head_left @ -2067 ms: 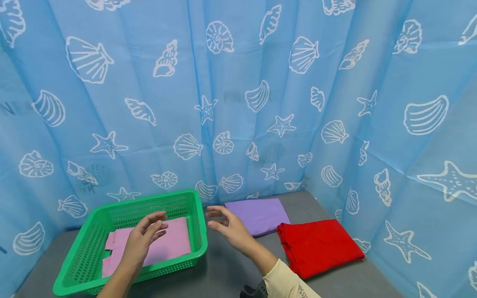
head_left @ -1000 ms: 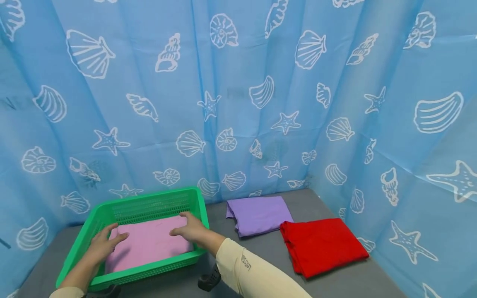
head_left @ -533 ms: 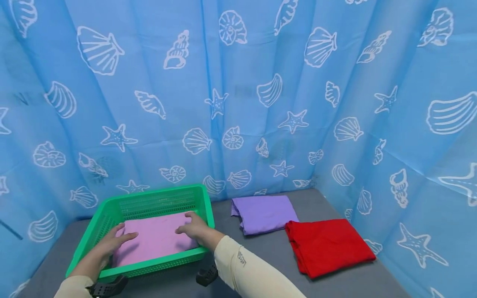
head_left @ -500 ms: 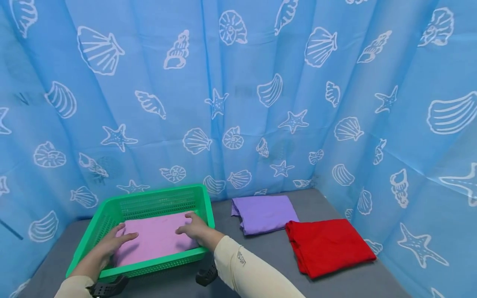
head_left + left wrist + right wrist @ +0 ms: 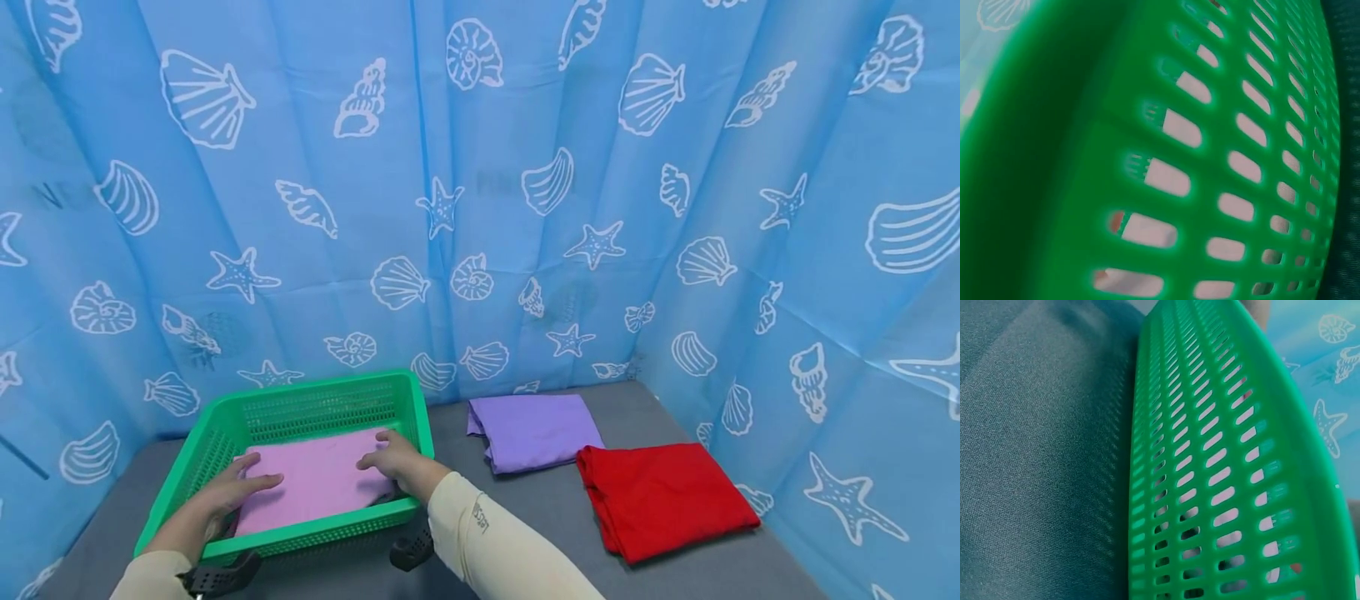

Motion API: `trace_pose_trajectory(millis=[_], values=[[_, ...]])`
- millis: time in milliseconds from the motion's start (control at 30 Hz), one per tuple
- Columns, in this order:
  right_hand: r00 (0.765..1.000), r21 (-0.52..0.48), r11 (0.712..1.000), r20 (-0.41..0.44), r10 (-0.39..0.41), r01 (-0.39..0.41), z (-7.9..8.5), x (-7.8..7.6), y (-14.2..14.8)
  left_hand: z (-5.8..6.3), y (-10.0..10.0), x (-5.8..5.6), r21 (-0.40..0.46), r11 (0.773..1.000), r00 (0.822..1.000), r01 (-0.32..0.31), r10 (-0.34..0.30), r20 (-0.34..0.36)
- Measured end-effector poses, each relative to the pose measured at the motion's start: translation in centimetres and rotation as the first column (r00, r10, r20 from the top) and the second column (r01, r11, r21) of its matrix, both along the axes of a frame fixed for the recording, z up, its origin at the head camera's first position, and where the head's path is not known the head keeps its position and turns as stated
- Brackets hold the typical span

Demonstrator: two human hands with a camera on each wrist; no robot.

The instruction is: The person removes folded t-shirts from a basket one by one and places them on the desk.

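Observation:
A folded pink cloth (image 5: 315, 475) lies low inside a green perforated plastic basket (image 5: 307, 531) in the head view. My left hand (image 5: 219, 497) grips the cloth's left side, its thumb over the top. Across from it, my right hand (image 5: 405, 463) holds the right side, thumb also on top. Some fingertips are hidden under the cloth's edges. A dark gap shows below its right front corner. Both wrist views mostly catch the basket's outer wall (image 5: 1307, 506), with pale cloth behind the slots; the grips themselves are hidden there.
A folded purple cloth (image 5: 536, 433) lies on the grey table (image 5: 461, 521) right of the basket. A folded red cloth (image 5: 663, 500) lies nearer and further right. A blue shell-print curtain (image 5: 480, 208) surrounds the table's back and sides.
Both hands have come from above the basket's area down onto the cloth's two sides. In the last half second, its right front corner has pulled up slightly. The purple and red cloths stay put.

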State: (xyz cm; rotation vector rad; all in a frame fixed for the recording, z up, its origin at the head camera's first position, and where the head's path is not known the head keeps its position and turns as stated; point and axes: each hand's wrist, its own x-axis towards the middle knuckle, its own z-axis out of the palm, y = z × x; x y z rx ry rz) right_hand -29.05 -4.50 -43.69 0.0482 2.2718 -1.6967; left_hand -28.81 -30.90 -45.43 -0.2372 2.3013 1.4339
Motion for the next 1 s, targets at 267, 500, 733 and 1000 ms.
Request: trace_pose_trajectory(millis=[267, 500, 733, 1000], values=[[0.996, 0.013, 0.997, 0.039, 0.082, -0.082, -0.5, 0.2, -0.1, -0.7, 0.3, 0.1, -0.014, 1.000, 1.000, 0.010, -0.010, -0.020], [0.996, 0.025, 0.996, 0.028, 0.084, -0.085, -1.2, -0.1, -0.2, -0.9, 0.4, 0.3, -0.098, 0.995, 0.999, 0.024, -0.028, -0.036], [0.995, 0.033, 0.995, 0.036, 0.096, -0.098, -1.9, -0.7, -0.1, -0.7, 0.2, 0.2, -0.128, 0.990, 0.996, 0.061, -0.069, -0.058], [0.993, 0.004, 0.995, 0.064, 0.097, -0.098, -0.1, -0.2, -0.1, 0.0, 0.3, 0.1, -0.089, 0.995, 0.997, 0.048, -0.053, -0.054]])
